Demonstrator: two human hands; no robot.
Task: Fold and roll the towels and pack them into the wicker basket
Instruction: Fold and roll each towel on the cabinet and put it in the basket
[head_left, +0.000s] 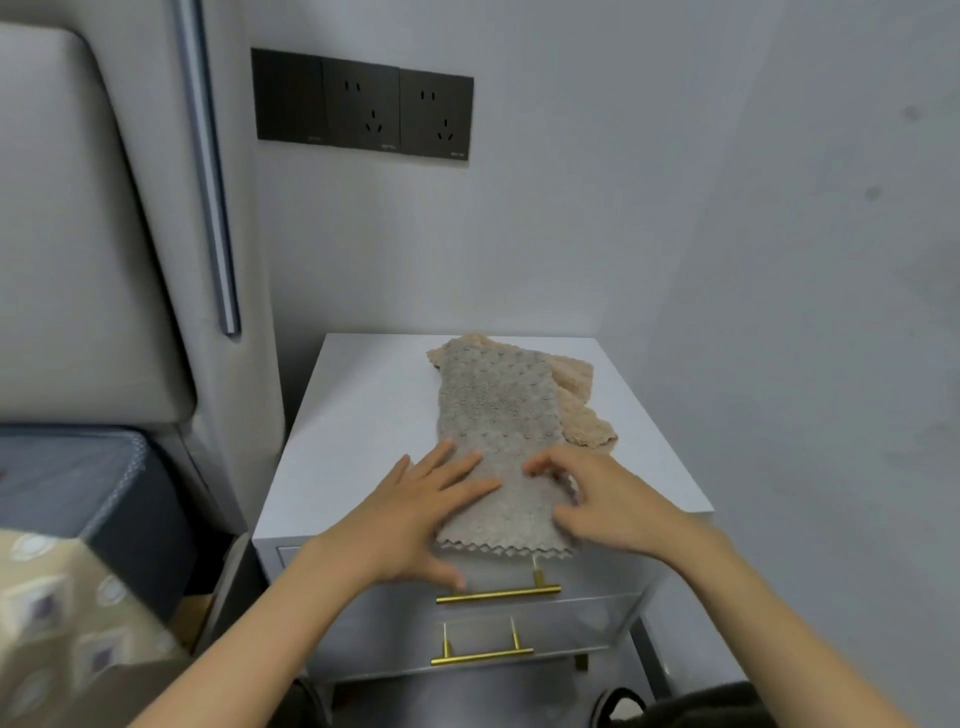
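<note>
A grey towel (498, 410), folded into a long strip with a zigzag edge, lies on the white nightstand (363, 415), its near end at the front edge. Under its far end lies a beige towel (582, 415). My left hand (415, 509) rests flat with straight fingers on the strip's near left side. On the near right side my right hand (597, 499) touches the towel with bent fingers; whether it pinches the cloth is unclear. No wicker basket is in view.
The nightstand has two drawers with gold handles (498, 592). A padded headboard (78, 234) and a bed with patterned bedding (62, 597) are to the left. Dark wall sockets (363, 104) sit above. A grey wall closes the right side.
</note>
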